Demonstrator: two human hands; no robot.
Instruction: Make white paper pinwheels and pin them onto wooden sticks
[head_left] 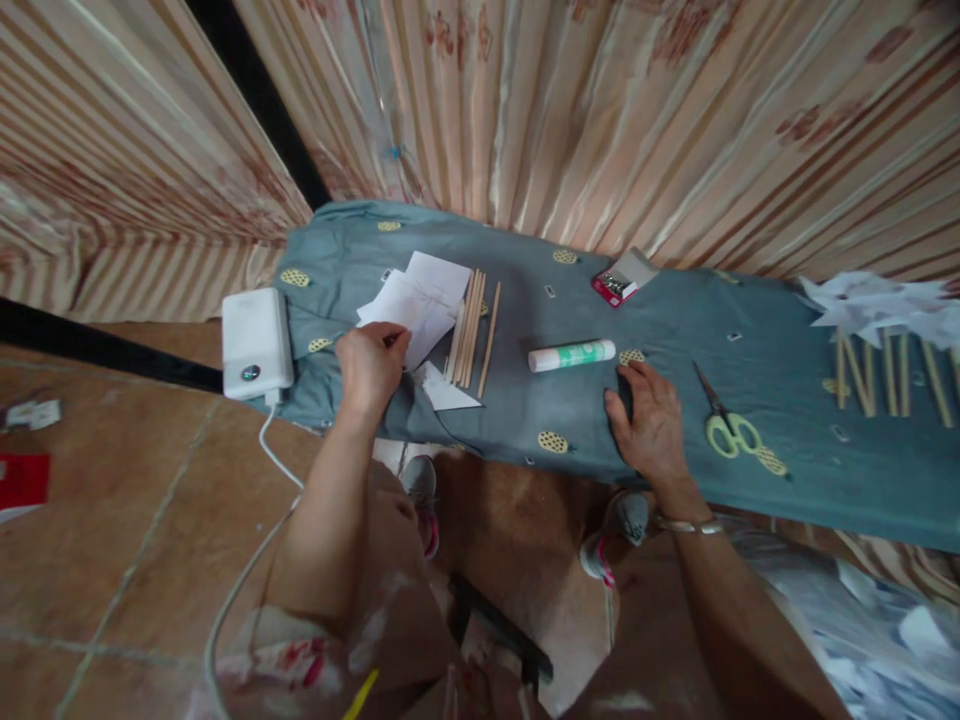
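Note:
My left hand (373, 368) is closed in a pinch at the near left edge of a small stack of white paper (427, 290). Its fingertips are partly hidden, but a sheet's edge meets them. Right of the stack lie several thin wooden sticks (469, 330), one of them a little apart. A cut paper piece (448, 390) sits near their lower ends. My right hand (649, 420) rests on the cloth with thumb and fingers apart, holding nothing. Just to its upper left is a glue stick (572, 355) with a green and white label.
Green-handled scissors (727, 425) lie right of my right hand. Paper pinwheels on sticks (885, 310) are grouped at the far right. Behind the glue stick is an open red box of small metal pieces (622, 278). A white power bank (256, 345) with a cable sits at the left end.

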